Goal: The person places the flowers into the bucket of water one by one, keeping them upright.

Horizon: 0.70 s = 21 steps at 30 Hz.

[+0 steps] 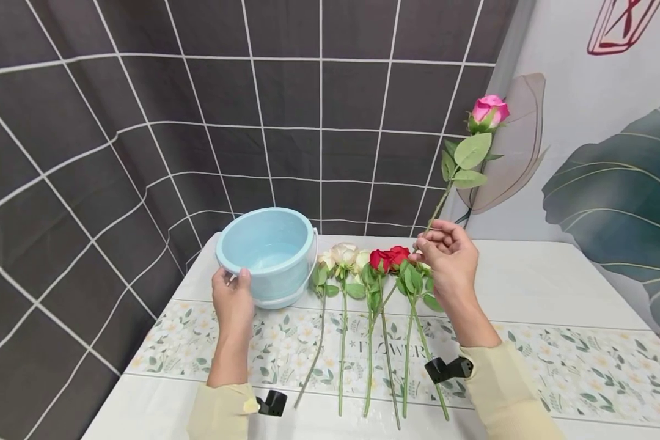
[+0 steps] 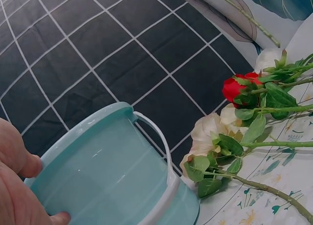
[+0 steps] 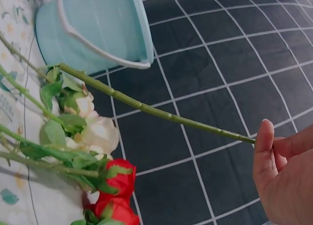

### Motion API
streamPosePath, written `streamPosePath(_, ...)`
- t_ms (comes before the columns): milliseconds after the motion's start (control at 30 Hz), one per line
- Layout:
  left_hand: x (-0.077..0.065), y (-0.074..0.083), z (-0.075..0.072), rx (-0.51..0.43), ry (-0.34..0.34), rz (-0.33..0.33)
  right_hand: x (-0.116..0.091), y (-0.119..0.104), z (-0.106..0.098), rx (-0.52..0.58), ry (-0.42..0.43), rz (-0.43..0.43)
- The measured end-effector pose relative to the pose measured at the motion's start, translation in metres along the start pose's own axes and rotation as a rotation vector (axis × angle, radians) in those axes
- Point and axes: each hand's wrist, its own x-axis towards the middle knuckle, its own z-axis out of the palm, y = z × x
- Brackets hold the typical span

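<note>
In the head view a light blue bucket tilts a little on the table's left side, and its rim is in the grip of my left hand. The left wrist view shows fingers of that hand against the bucket's wall. My right hand pinches the green stem of a pink rose, raised with its bloom up and to the right. Seen from the right wrist, the stem runs from the pinching fingers toward the bucket. Its lower end hangs over the lying flowers.
Cream roses and red roses lie side by side to the right of the bucket, stems toward me. A flower-print band crosses the white table. Dark gridded cloth stands behind and at the left.
</note>
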Motion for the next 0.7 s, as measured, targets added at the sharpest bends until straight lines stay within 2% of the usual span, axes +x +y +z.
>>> streamPosePath(100, 0.004, -0.006, 0.001, 0.005, 0.014, 0.021, -0.002, -0.010, 0.012, 0.004, 0.029, 0.027)
streamPosePath(200, 0.011, -0.018, 0.004, 0.025, 0.042, 0.045, 0.000, -0.010, 0.018, 0.010, 0.042, 0.028)
streamPosePath(300, 0.010, -0.016, 0.004, 0.026, 0.048, 0.054, 0.002, -0.007, 0.021, 0.003, 0.039, 0.012)
streamPosePath(367, 0.002, -0.007, 0.003, 0.029, 0.039, 0.052, 0.003, -0.005, 0.023, 0.000, 0.032, -0.004)
streamPosePath(500, -0.024, 0.029, -0.001, -0.006, -0.007, 0.009, 0.005, -0.004, 0.029, 0.013, 0.013, -0.027)
streamPosePath(567, -0.031, 0.041, -0.002, -0.020, -0.024, -0.016, 0.006, -0.004, 0.032, 0.018, 0.008, -0.027)
streamPosePath(633, -0.036, 0.048, -0.003, -0.008, -0.022, -0.032, 0.007, -0.004, 0.036, 0.022, 0.001, -0.031)
streamPosePath(700, -0.034, 0.047, -0.003, -0.002, -0.026, -0.040, 0.009, -0.002, 0.038, 0.026, -0.008, -0.050)
